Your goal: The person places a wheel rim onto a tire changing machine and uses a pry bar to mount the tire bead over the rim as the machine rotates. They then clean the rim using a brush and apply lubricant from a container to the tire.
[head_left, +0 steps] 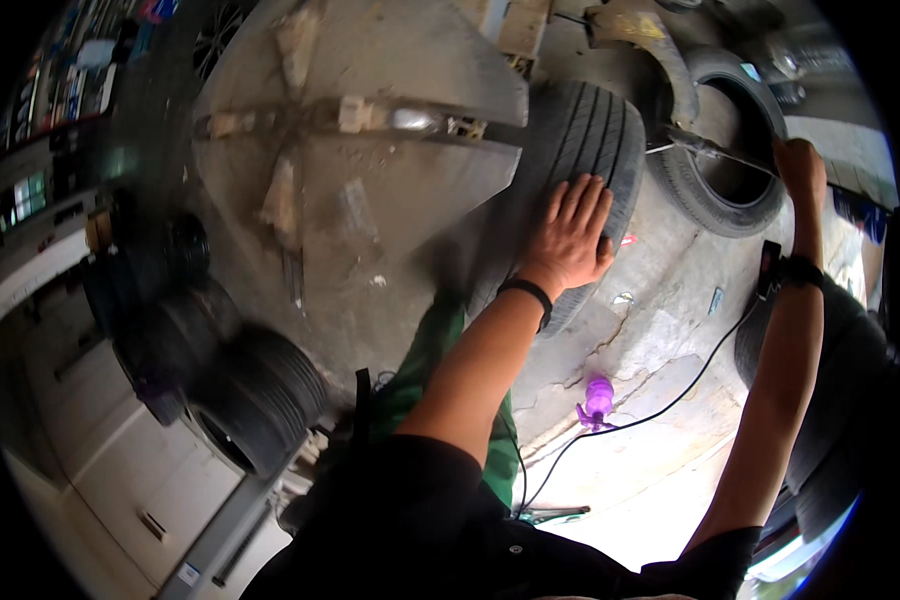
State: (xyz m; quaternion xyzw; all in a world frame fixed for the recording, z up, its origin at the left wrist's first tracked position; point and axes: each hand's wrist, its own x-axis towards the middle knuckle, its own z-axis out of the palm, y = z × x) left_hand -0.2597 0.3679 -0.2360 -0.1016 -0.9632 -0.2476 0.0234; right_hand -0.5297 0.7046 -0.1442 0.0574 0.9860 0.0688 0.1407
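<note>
An upright black tire (pixel 592 140) stands beside the round metal turntable (pixel 400 205) of a tire changer. My left hand (pixel 575 230) lies on its tread, fingers stretched out and flat. Off to the right, my right hand (pixel 801 168) is closed around the end of a long metal lever (pixel 728 154). This lever runs left to the worn, curved arm (pixel 665 62) near the tire's far right side. Behind the lever, another tire (pixel 682 190) shows its open centre.
Several tires (pixel 285 385) stand at the left; more dark tires (pixel 840 390) are at the right. A purple spray bottle (pixel 598 397) is on the cracked floor, with a black cable (pixel 660 410) passing next to it. A dark wheel (pixel 217 40) stands at the far left.
</note>
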